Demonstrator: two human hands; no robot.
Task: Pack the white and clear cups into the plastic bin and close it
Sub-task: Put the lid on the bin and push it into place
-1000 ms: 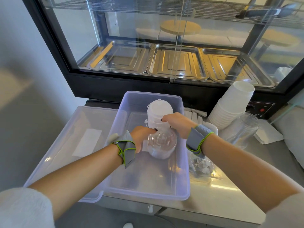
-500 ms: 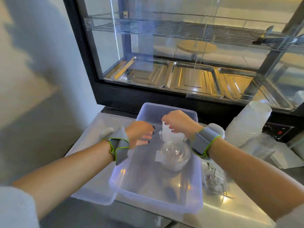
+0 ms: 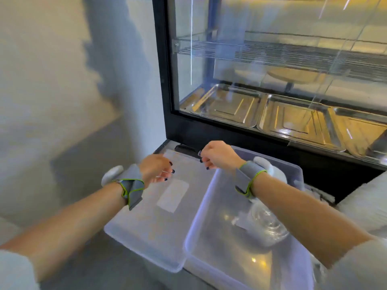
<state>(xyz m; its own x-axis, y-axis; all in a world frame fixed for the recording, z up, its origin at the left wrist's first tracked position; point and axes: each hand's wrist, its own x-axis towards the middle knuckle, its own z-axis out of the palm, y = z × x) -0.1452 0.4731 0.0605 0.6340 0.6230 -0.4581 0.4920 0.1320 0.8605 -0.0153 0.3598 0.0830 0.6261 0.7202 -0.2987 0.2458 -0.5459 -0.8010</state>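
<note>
Fingers of both hands loosely curled, nothing held. Left hand [image 3: 156,169] hovers above the lid [image 3: 159,208], fingertips half-open, dark nails showing. Right hand [image 3: 217,155] hangs over the far-left corner of the plastic bin [image 3: 201,231], thumb and forefinger nearly pinched; whether they touch the rim is unclear through motion blur.

Progress, as judged: packing partly done at least. A clear cup [image 3: 268,225] lies on its side inside the bin, partly hidden under the right forearm. White cups cannot be made out in the bin; the forearm and blur cover that end. Lid not yet on, so closing is left to do. Both hands being near the lid's far edge suggests the lid is the next thing to take up.

Bin: translucent, bluish rim, rectangular, open top, sitting on the counter in front of a glass display case [image 3: 272,91]. Lid: same translucent plastic, lying flat just left of the bin, touching or slightly overlapping its left edge, pale label patch in its middle.
</note>
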